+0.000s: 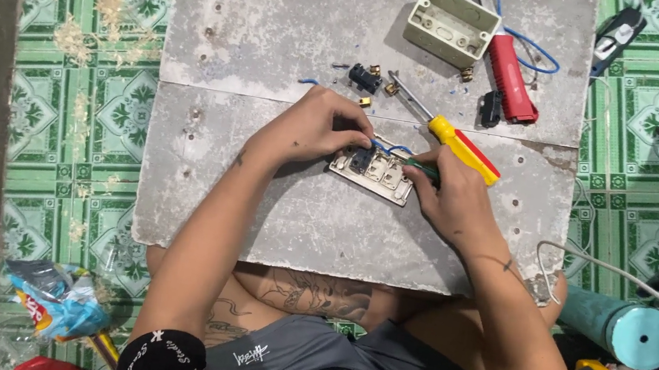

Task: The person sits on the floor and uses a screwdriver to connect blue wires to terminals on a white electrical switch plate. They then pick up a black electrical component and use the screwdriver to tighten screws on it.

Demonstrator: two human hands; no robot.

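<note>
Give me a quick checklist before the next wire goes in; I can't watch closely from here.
1. Switch plate flat on the grey board: ok.
2. Left hand steadying the plate and blue wire: ok.
3. Right hand holding a green-handled tool: ok.
4. Yellow screwdriver close by: ok.
5. Loose brass parts lying scattered: not ok.
6. Wire seated in terminal: cannot tell.

Bare grey board at left; screwdriver, junction box crowding right.
</note>
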